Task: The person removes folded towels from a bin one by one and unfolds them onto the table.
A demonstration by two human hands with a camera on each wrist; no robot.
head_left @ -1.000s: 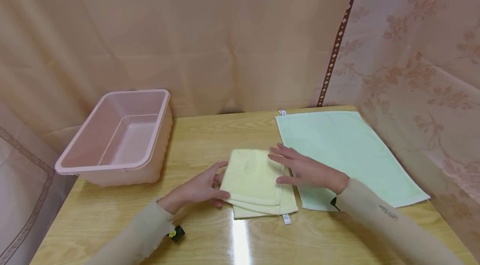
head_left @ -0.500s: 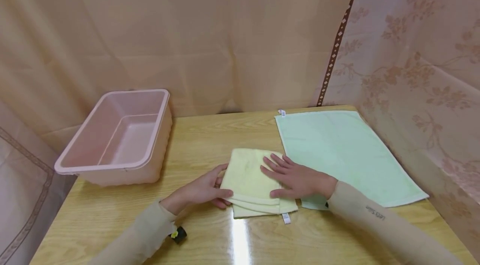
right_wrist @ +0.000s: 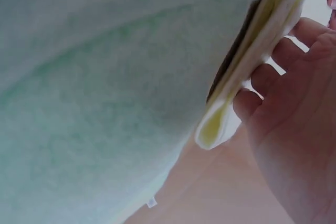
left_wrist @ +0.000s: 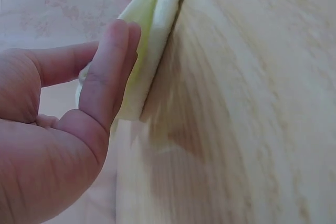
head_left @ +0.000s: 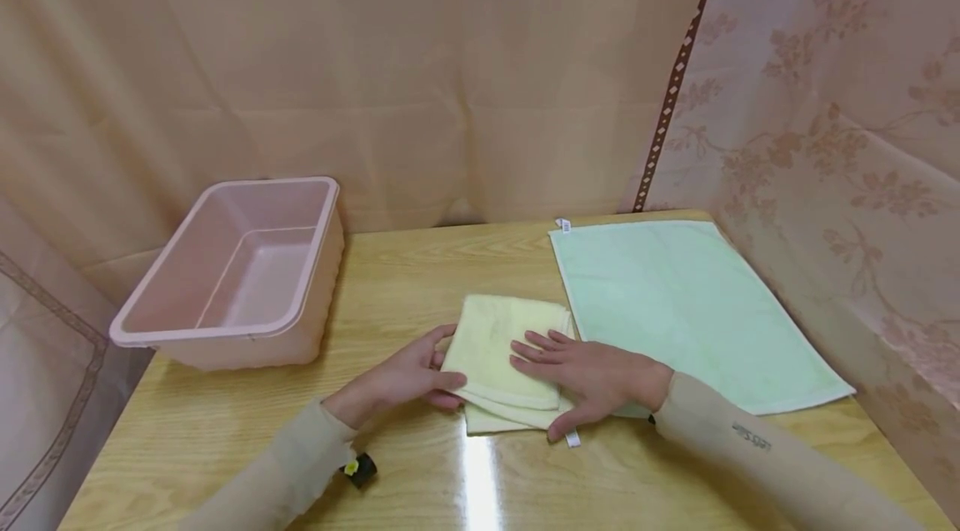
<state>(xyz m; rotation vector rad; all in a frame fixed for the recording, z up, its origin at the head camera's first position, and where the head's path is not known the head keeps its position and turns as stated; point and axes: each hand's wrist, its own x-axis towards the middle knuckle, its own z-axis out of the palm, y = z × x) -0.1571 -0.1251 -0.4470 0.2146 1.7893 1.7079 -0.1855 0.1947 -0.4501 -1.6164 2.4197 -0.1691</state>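
A pale yellow towel (head_left: 495, 343), folded into a layered square, lies on the table in the middle of the head view. My left hand (head_left: 405, 373) pinches its left edge, thumb on top and fingers beneath. In the left wrist view, the fingers (left_wrist: 107, 72) overlap the folded towel edge (left_wrist: 157, 51). My right hand (head_left: 596, 377) rests on the towel's right side, fingers spread and straight, thumb over the near right corner by a white tag (head_left: 573, 438). From the right wrist view, the stacked yellow layers (right_wrist: 247, 56) show beside the fingers (right_wrist: 265, 80).
A mint green towel (head_left: 675, 298) lies spread flat to the right, its left edge beside the yellow one. At the back left stands a pink plastic basin (head_left: 300, 343) on the wooden table (head_left: 405, 273). Beige curtains (head_left: 375, 81) hang behind.
My right hand has come down onto the yellow towel and shifted left across it, its thumb moving toward the near corner. The left hand keeps its pinch on the left edge.
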